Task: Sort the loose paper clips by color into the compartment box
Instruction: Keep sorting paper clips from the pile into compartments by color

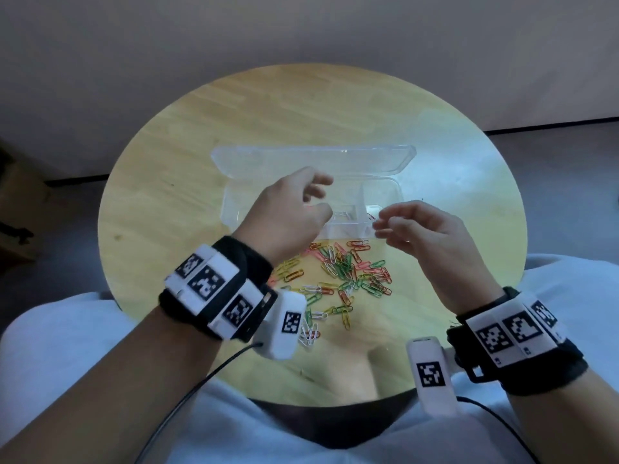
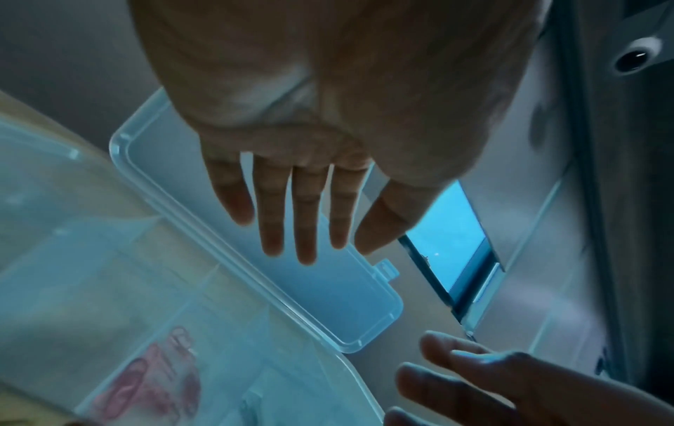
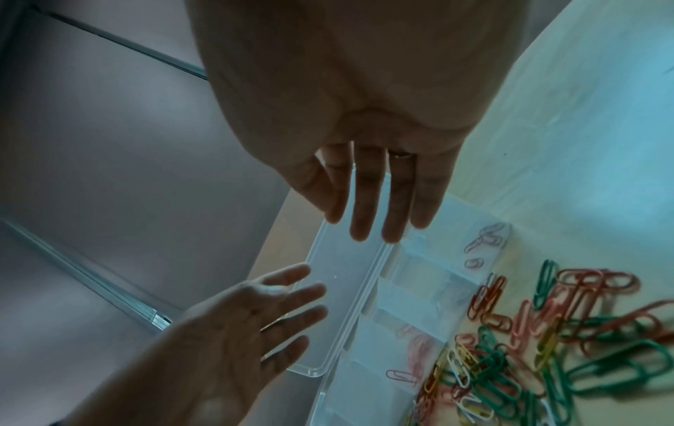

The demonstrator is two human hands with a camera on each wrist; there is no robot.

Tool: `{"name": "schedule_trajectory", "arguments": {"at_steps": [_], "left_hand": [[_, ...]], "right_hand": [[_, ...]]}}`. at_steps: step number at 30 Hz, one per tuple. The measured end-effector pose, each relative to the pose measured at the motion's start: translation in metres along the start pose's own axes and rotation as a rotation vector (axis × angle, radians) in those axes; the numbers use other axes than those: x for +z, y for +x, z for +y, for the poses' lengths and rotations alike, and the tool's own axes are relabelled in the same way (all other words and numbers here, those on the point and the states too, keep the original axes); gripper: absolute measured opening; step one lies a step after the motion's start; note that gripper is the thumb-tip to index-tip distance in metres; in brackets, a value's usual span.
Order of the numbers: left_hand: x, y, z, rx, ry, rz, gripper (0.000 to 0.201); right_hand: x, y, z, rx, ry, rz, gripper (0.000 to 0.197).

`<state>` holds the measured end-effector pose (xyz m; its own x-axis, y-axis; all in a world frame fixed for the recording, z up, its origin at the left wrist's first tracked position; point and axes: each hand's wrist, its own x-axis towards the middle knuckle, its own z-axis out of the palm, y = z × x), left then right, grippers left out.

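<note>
A clear compartment box (image 1: pixel 231 202) stands mid-table with its lid (image 1: pixel 311 159) folded open behind it. Pinkish-red clips (image 2: pixel 160 383) lie in one compartment. Loose paper clips (image 1: pixel 341 272) in red, green, yellow, white and pink are heaped in front of the box. My left hand (image 1: pixel 318 195) hovers over the box's middle, fingers relaxed and empty; the left wrist view shows the same hand (image 2: pixel 302 224) with its fingers straight above the lid. My right hand (image 1: pixel 382 226) hangs over the box's right end, fingers loose, holding nothing, and its straight fingers (image 3: pixel 375 207) show in the right wrist view.
The round wooden table (image 1: pixel 167 162) ends close to my lap at the near edge. Cables run from both wrist cameras over my white clothing (image 1: pixel 67 346). A brown box (image 1: pixel 16 209) stands on the floor at the left. Bare tabletop lies left and right of the compartment box.
</note>
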<state>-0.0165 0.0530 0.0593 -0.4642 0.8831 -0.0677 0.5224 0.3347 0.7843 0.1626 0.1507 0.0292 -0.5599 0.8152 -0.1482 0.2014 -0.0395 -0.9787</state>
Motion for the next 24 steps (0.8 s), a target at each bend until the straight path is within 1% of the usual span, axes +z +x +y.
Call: {"name": "schedule_trajectory", "arguments": {"at_steps": [2, 5, 7, 9, 11, 14, 17, 19, 21, 24], "left_hand": [[-0.001, -0.02, -0.007, 0.011, -0.022, -0.025, 0.028], [0.012, -0.043, -0.028, -0.017, 0.067, -0.114, 0.022], [0.026, -0.052, -0.044, -0.057, 0.192, -0.234, 0.017], [0.035, -0.055, -0.055, -0.09, 0.357, -0.361, 0.012], [0.037, -0.054, -0.06, -0.105, 0.466, -0.422, 0.011], [0.035, -0.052, -0.06, -0.103, 0.583, -0.413, 0.011], [0.033, -0.052, -0.058, -0.13, 0.681, -0.371, 0.013], [0.034, -0.053, -0.057, -0.151, 0.718, -0.37, 0.019], [0.036, -0.055, -0.056, -0.159, 0.739, -0.381, 0.024], [0.04, -0.054, -0.055, -0.155, 0.731, -0.388, 0.021]], "right_hand": [[0.001, 0.0, 0.001, 0.017, -0.075, -0.065, 0.016], [0.005, 0.002, 0.009, 0.062, -0.341, -0.199, 0.011], [0.009, 0.003, 0.016, 0.089, -0.533, -0.3, 0.006], [0.014, 0.0, 0.022, 0.09, -0.661, -0.38, 0.004], [0.02, -0.005, 0.025, 0.067, -0.737, -0.442, 0.005], [0.034, -0.013, 0.03, 0.042, -0.819, -0.544, 0.01], [0.046, -0.018, 0.033, 0.057, -0.872, -0.603, 0.02], [0.05, -0.019, 0.034, 0.021, -0.899, -0.608, 0.023], [0.055, -0.02, 0.034, -0.017, -0.922, -0.597, 0.021], [0.061, -0.02, 0.036, -0.044, -0.96, -0.573, 0.016]]}}
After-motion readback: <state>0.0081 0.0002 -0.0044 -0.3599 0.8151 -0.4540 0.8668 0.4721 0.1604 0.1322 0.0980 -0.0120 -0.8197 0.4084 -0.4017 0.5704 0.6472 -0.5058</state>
